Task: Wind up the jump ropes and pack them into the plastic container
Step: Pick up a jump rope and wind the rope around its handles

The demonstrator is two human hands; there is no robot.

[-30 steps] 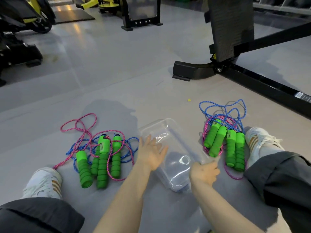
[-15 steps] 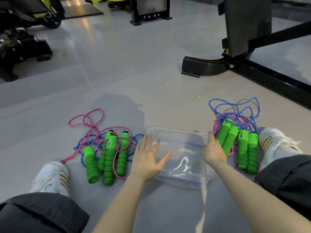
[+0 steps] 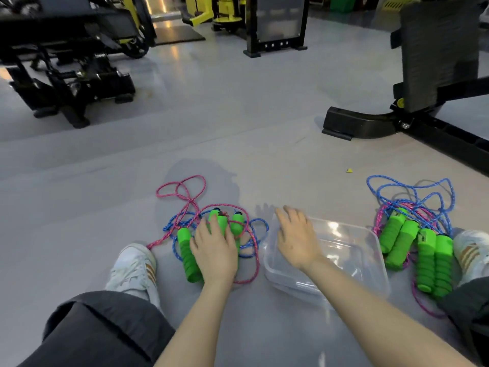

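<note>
A clear plastic container (image 3: 366,263) lies on the grey floor between my legs, with nothing in it. To its left is a tangle of pink and blue jump ropes (image 3: 182,190) with green foam handles (image 3: 186,250). My left hand (image 3: 214,247) lies flat on top of those handles, fingers forward, and hides the middle ones. My right hand (image 3: 296,239) hovers over the container's left side, fingers spread and slightly blurred, holding nothing. A second bundle of ropes with several green handles (image 3: 428,258) lies to the right of the container, its blue loops (image 3: 412,192) spread beyond it.
My white shoes (image 3: 132,266) (image 3: 471,250) flank the two piles. A black machine base (image 3: 352,123) and frame stand at the far right, and another gym machine (image 3: 66,83) at the far left. A small yellow scrap (image 3: 349,170) lies on the floor.
Both hands left the container's sides. My left hand moved left onto the left pile's handles. My right hand crossed from the container's right edge to its left side.
</note>
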